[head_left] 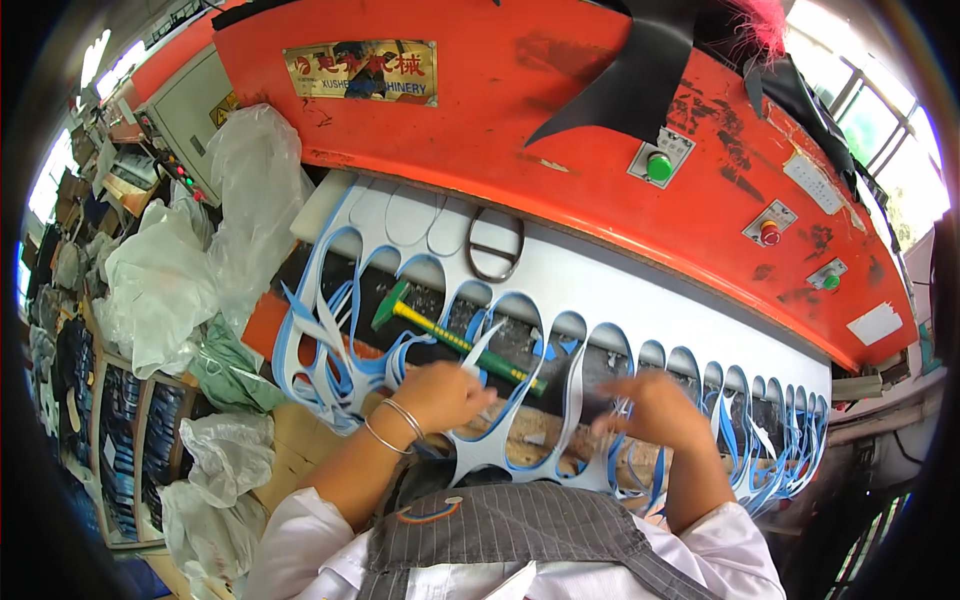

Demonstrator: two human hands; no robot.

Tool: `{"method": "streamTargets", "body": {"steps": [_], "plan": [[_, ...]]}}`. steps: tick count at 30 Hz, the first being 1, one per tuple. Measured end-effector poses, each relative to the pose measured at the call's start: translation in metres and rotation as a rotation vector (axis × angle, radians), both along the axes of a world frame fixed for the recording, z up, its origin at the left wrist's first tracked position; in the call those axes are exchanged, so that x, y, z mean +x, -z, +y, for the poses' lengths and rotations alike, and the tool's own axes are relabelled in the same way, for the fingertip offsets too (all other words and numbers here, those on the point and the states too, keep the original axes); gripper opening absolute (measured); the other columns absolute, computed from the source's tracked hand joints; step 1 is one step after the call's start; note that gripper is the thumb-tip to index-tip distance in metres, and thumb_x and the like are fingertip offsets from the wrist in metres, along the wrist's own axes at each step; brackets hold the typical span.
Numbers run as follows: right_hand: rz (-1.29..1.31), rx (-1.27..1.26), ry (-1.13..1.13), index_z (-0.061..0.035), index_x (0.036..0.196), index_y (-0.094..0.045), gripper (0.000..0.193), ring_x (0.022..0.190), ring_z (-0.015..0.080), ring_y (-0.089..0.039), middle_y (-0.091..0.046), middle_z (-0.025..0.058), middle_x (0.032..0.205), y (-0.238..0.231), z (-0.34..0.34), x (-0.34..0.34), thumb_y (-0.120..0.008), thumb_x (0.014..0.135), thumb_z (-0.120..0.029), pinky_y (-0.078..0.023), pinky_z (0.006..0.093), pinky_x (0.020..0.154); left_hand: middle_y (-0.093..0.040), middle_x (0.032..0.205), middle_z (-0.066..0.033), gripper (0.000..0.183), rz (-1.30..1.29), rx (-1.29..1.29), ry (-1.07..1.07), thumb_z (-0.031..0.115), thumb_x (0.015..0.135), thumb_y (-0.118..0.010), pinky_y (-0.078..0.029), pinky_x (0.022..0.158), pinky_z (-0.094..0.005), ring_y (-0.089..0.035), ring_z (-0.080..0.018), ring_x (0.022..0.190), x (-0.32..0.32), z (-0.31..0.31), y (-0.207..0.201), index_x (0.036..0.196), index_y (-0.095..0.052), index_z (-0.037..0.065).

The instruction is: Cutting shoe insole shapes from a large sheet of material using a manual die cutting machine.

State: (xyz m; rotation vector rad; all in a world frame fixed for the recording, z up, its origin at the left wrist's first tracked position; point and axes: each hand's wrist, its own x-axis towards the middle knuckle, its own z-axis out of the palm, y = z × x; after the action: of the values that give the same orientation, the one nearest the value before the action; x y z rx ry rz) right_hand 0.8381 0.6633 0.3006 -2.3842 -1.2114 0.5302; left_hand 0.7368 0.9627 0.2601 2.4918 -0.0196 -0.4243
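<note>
My left hand [445, 396], with bangles at the wrist, is closed at the front edge of the machine bed. A pointed white-and-blue strip [482, 350] rises from its fingers. My right hand [655, 408] hovers over the cut sheet further right; motion smears its fingers, so their grip cannot be made out. Between and around both hands lies a white sheet with blue backing [640, 290], its front part cut into rows of rounded openings and hanging loops. A green and yellow hammer [450, 335] lies across the openings beyond my left hand. On the sheet rests a dark oval cutting die [495, 245].
A large red machine beam [480, 110] spans the back, with a green button [659, 167] and a red button [769, 233]. Clear plastic bags [160, 270] crowd the left, beside a rack of dark pieces [125, 440]. Black material [630, 80] drapes over the beam.
</note>
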Motion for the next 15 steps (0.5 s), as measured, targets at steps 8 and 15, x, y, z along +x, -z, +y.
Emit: {"method": "streamTargets", "body": {"steps": [8,15], "plan": [[-0.351,0.32,0.031,-0.011,0.117,-0.06,0.046,0.112,0.0334,-0.054,-0.057,0.0142,0.122,0.104,0.168,0.147,-0.072,0.074,-0.017,-0.046,0.0402,0.09,-0.047,0.128,-0.032,0.047,-0.552,0.174,-0.174,0.046,0.071,-0.073,-0.02,0.111,-0.0504,-0.039,-0.0429,0.127,0.135,0.041,0.116,0.097,-0.061,0.009],[-0.424,-0.296,-0.277,-0.0266,0.139,-0.04,0.094,0.139,0.0313,-0.027,-0.03,0.0136,0.148,0.112,0.267,0.212,-0.083,0.056,-0.021,-0.028,0.0479,0.111,-0.06,0.107,-0.0334,0.041,-0.824,-0.009,-0.188,0.04,0.057,-0.083,-0.022,0.109,-0.0536,-0.053,-0.0425,0.115,0.147,0.067,0.138,0.062,-0.057,0.008]]}}
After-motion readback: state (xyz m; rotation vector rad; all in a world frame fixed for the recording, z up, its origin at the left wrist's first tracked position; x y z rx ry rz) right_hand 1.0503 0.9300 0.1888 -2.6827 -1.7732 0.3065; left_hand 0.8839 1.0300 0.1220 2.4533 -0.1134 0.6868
